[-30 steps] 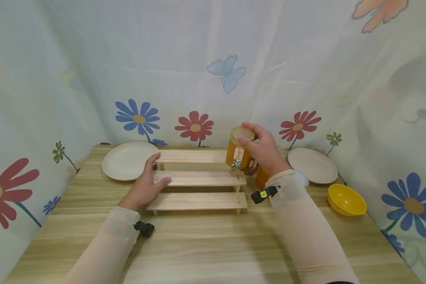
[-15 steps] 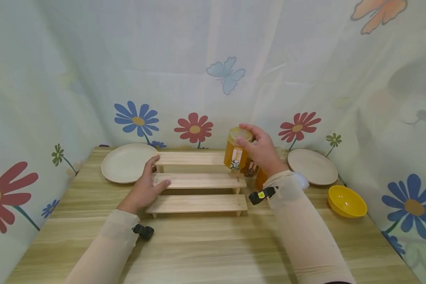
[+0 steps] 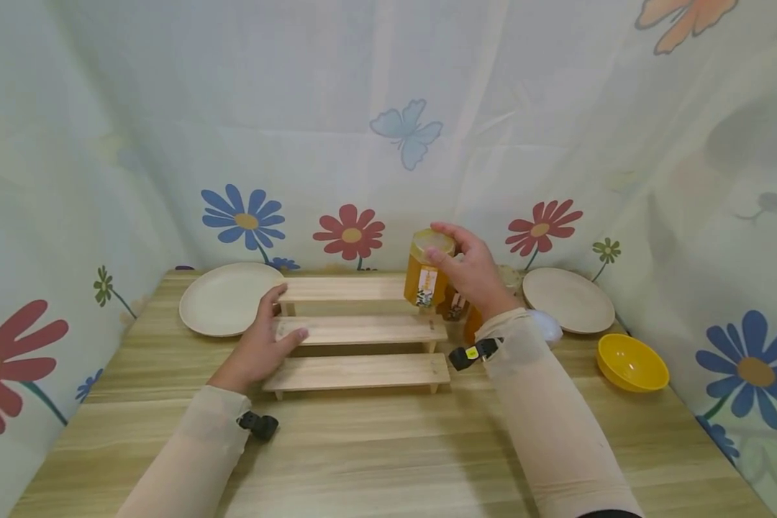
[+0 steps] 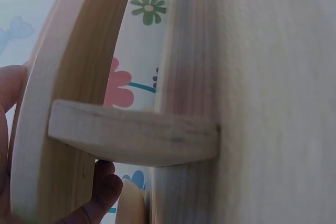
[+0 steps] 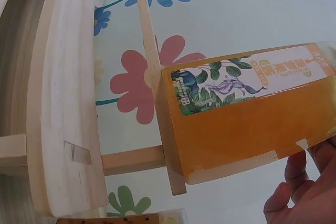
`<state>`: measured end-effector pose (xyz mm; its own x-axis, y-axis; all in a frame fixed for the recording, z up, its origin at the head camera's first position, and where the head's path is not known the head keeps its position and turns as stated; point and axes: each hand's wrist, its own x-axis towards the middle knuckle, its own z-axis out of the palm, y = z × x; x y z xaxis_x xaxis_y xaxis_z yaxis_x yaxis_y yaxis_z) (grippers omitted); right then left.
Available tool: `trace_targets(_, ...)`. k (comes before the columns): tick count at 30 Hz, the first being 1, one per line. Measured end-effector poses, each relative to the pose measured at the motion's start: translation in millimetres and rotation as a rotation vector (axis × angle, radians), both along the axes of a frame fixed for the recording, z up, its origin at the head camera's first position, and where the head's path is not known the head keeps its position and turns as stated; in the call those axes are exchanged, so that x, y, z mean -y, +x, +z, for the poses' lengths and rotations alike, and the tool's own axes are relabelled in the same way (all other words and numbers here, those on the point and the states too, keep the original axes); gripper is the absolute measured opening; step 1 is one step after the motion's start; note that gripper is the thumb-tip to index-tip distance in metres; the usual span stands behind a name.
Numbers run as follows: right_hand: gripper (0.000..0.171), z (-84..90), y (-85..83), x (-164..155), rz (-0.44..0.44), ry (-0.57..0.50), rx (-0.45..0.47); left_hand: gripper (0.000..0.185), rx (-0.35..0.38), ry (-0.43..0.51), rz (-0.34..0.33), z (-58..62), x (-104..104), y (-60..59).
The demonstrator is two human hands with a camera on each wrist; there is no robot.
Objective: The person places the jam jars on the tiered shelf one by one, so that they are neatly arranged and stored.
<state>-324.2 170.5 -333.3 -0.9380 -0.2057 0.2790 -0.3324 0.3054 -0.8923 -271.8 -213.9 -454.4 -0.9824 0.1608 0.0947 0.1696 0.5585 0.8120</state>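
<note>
On my feeds I am watching the right hand (image 3: pixel 473 273) pinching an amber jar (image 3: pixel 419 278) at its lid, between thumb and fingers. The jar is tilting little if at all, at the right end of the top step of a wooden rack (image 3: pixel 356 371), close to the far edge of the desk (image 3: pixel 362 460); I cannot tell whether its base is resting on that step or hanging just off it. The left hand (image 3: pixel 259 350) is gripping the rack's left end, its thumb lying at the middle step and its fingers reaching the top one. Other jars (image 3: pixel 455 306) are standing just right of the rack, partly hidden. A white plate (image 3: pixel 223 298) is lying by the desk's far left corner, a beige plate (image 3: pixel 568 300) by the far right corner, and a yellow bowl (image 3: pixel 631 363) is sitting near the right edge.
</note>
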Motion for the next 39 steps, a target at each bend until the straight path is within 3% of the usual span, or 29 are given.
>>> trace_targets(17, 0.055, 0.8, -3.8, 11, 0.040, -0.007, 0.008, 0.093, -0.011, 0.046, -0.016, 1.1, -1, 1.6)
trace_targets(39, 0.055, 0.5, -15.0, 48, 0.098, 0.005, -0.021, 0.094, -0.026, 0.010, -0.024, 1.9, 0, 1.6)
